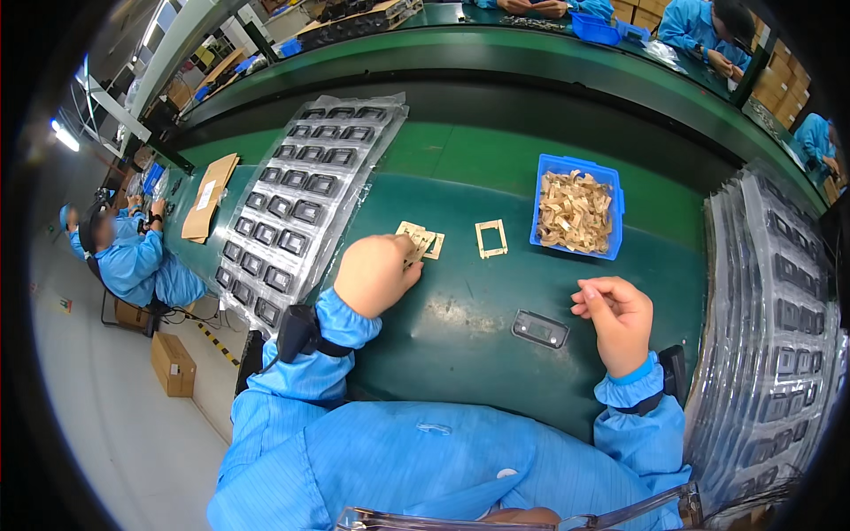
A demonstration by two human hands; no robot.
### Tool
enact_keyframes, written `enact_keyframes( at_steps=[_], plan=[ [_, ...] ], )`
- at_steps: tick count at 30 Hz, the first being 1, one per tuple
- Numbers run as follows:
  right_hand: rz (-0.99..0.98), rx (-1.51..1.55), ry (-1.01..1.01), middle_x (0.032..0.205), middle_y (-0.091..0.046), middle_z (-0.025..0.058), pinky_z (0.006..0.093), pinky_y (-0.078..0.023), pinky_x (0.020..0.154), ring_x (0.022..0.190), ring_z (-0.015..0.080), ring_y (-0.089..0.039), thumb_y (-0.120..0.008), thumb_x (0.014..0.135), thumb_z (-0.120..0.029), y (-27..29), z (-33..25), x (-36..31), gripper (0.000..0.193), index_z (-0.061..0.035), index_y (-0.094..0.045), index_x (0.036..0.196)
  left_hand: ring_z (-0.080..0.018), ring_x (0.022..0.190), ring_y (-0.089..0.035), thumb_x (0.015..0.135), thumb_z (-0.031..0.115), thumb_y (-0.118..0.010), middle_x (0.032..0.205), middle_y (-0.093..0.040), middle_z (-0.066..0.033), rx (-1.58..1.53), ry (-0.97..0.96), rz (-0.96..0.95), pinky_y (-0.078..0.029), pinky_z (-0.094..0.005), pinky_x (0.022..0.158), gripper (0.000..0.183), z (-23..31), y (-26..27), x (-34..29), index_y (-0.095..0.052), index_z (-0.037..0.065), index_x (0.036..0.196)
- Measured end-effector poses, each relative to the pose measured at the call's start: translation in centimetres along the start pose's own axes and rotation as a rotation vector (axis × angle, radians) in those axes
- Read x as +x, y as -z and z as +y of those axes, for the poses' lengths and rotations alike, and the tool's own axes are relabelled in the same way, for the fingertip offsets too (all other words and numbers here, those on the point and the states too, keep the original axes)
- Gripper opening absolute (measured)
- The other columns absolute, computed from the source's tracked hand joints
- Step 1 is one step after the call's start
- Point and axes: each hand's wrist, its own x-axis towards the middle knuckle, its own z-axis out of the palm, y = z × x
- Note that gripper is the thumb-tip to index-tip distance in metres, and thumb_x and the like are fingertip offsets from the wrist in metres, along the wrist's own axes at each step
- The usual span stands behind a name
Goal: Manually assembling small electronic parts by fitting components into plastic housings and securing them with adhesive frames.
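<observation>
My left hand [376, 274] is closed at a small group of cream rectangular frames [434, 245], which stick out past its fingertips. Its fingers are partly hidden behind the hand. A single cream frame [491, 239] lies flat to the right of that group. My right hand [618, 323] hovers over the right of the table with its fingers curled and thumb near the forefinger; whatever is between them, if anything, I cannot make out. Just left of it lies a small dark device with a display [540, 329]. Beyond it stands a blue bin [620, 215] full of small tan pieces.
A clear plastic tray sheet [292, 202] with rows of black frames lies on the left. More such trays [761, 345] are stacked at the right. A cardboard piece [211, 196] rests at far left. Co-workers in blue sit at the left and across the bench.
</observation>
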Motion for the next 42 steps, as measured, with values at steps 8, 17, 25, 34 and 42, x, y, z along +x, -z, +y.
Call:
enact_keyframes(
  at_steps=[8,17,25,34,42],
  plan=[
    [-0.003,0.003,-0.006,0.092,-0.072,0.0103,0.0272,-0.059,0.072,0.083,0.0147,-0.070,-0.066,0.096,-0.001,0.3,0.1,0.2,0.011,0.0065,-0.070,0.103,-0.0369,0.071,-0.067,0.084,0.013,-0.070,0.079,-0.069,-0.0177,0.086,-0.057,0.169,-0.054,-0.0456,0.063,0.016,0.4,-1.0,-0.7,-0.069,-0.001,0.093],
    [-0.107,0.096,-0.023,0.101,-0.073,0.0133,0.0285,-0.059,0.078,0.094,0.0191,-0.072,-0.066,0.098,-0.006,-0.2,-0.1,-0.4,0.017,0.0051,-0.069,0.110,-0.0289,0.085,-0.066,0.075,-0.001,-0.073,0.089,-0.067,-0.0096,-0.415,-0.535,0.488,-0.055,-0.0389,0.072,0.024,10.9,1.9,4.2,-0.073,0.006,0.098],
    [0.065,0.407,-0.006,0.101,-0.072,0.0135,0.0294,-0.059,0.076,0.089,0.0193,-0.072,-0.050,0.107,-0.013,1.6,-0.1,0.4,0.022,0.0031,-0.064,0.112,-0.0294,0.088,-0.069,0.075,0.006,-0.082,0.098,-0.071,-0.0103,-0.679,-0.797,0.408,-0.056,-0.0371,0.076,0.033,15.8,-1.5,8.1,-0.071,0.002,0.106],
    [0.040,0.111,0.001,0.096,-0.072,0.0125,0.0296,-0.060,0.073,0.081,0.0177,-0.072,-0.054,0.101,0.000,1.4,-0.7,-0.1,0.013,0.0053,-0.066,0.100,-0.0169,0.096,-0.069,0.083,-0.004,-0.074,0.116,-0.067,-0.0129,-1.414,-0.102,0.010,-0.059,-0.0258,0.073,0.029,15.9,-1.3,7.7,-0.069,-0.001,0.111],
    [0.025,0.045,0.062,0.101,-0.073,0.0115,0.0291,-0.060,0.077,0.085,0.0163,-0.072,-0.057,0.099,0.003,0.8,-1.3,-0.2,0.013,0.0055,-0.068,0.104,-0.0233,0.087,-0.072,0.079,0.000,-0.079,0.101,-0.074,-0.0109,-0.836,-0.505,0.223,-0.057,-0.0302,0.069,0.022,14.8,-1.1,8.0,-0.073,0.003,0.100]
  ],
)
